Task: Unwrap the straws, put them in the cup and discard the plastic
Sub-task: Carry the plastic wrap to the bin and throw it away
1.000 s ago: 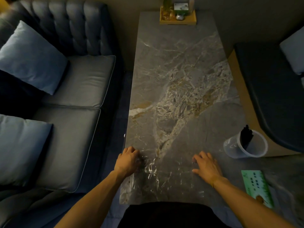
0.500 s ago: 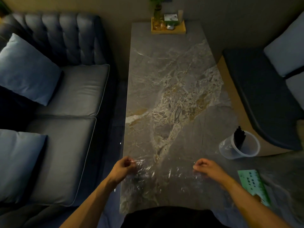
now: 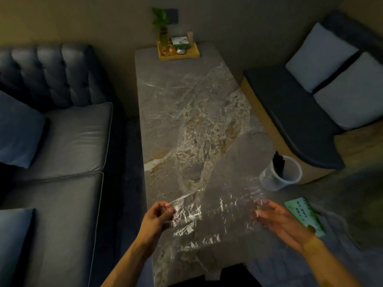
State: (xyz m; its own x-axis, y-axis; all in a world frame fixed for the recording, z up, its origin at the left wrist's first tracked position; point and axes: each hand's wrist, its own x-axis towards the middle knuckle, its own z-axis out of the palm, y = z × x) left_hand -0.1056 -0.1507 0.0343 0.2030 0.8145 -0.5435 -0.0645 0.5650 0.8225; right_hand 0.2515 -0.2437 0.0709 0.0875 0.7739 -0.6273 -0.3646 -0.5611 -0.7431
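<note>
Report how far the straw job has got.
Done: the dark straws stand in the cup at the table's right edge. In hand: the clear plastic is lifted off the table, the left hand pinching one end; the right hand is at the other end, blurred, so its grip is unclear. Left: discarding the plastic; no bin is in view.

The right grip (image 3: 275, 216) is motion-blurred, so its hold on the clear plastic (image 3: 199, 216) cannot be told. Dark straws (image 3: 278, 164) in the cup (image 3: 279, 175) are too dim to count.
</note>
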